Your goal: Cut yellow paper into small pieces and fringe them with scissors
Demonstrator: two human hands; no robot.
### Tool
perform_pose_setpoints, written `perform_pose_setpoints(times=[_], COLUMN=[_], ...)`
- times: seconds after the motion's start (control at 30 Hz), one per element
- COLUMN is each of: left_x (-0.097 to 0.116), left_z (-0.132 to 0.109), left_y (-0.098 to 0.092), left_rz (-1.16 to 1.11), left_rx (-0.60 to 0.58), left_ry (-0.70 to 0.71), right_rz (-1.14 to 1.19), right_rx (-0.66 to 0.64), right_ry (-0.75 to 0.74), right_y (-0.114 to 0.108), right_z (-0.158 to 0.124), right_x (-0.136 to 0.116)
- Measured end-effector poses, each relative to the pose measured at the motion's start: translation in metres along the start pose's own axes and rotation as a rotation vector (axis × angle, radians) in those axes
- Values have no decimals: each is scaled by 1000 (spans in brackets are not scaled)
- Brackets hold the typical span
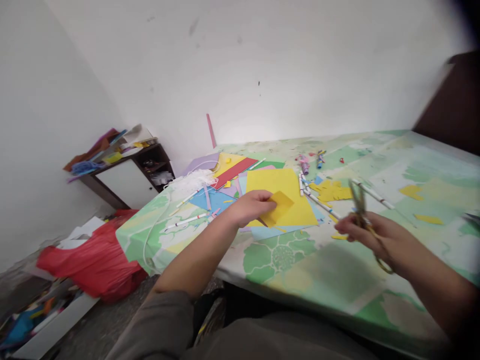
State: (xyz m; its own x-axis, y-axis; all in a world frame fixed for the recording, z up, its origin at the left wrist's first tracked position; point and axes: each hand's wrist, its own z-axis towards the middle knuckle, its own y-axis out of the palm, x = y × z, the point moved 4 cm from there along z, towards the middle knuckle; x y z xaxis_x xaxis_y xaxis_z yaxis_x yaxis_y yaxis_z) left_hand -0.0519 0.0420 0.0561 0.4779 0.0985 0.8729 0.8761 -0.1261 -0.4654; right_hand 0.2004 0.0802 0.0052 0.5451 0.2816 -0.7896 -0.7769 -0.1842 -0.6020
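Observation:
Between the thumb and fingers of my left hand (254,207) is a small piece of yellow paper (282,204), held above a large yellow sheet (296,187). My right hand (378,237) grips a pair of scissors (359,200) with gold handles, blades pointing up and away from me. Motion blurs the blades, so how far apart they stand is unclear. Light blue paper (268,232) shows under the yellow sheet. Just left of the scissors lie yellow paper scraps (332,191) and a white banded stick (320,204).
A flowered tablecloth (281,257) covers the table. White string (198,179), a red strip (236,172) and coloured sheets lie at the left back. Two small rolled bundles (304,165) sit farther back. A red plastic bag (97,260) and a cabinet (125,182) are at left.

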Motion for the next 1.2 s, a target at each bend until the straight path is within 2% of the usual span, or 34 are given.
perform_pose_setpoints(times=[0.07,0.13,0.2,0.3,0.4,0.53,0.6,0.7,0.87,1.0,1.1,1.2], left_x=[10,15,15,12,9,-1,-6,-11,-14,-19,-21,-21], left_z=[4,8,13,20,26,38,44,50,47,44,43,43], left_y=[19,33,41,44,43,48,53,58,54,46,45,46], left_rz=[-98,-103,-54,-7,-91,-416,-563,-709,-755,-686,-690,-703], left_rx=[-134,-212,-205,-180,-225,-285,-240,-116,35,106,112,119], left_ry=[27,58,63,47,21,-60,-77,-79,0,28,22,17], right_rz=[90,266,414,493,609,825,842,807,665,605,620,615], right_rx=[-37,-33,-67,-69,57,251,299,295,236,135,62,-71], right_ry=[24,41,39,51,108,118,114,133,139,130,162,215], right_y=[12,21,30,38,38,31,29,29,29,33,36,41], right_z=[7,13,17,19,20,26,28,29,31,34,33,29], right_x=[-22,-33,-38,-35,-24,-11,-7,-2,10,16,14,9])
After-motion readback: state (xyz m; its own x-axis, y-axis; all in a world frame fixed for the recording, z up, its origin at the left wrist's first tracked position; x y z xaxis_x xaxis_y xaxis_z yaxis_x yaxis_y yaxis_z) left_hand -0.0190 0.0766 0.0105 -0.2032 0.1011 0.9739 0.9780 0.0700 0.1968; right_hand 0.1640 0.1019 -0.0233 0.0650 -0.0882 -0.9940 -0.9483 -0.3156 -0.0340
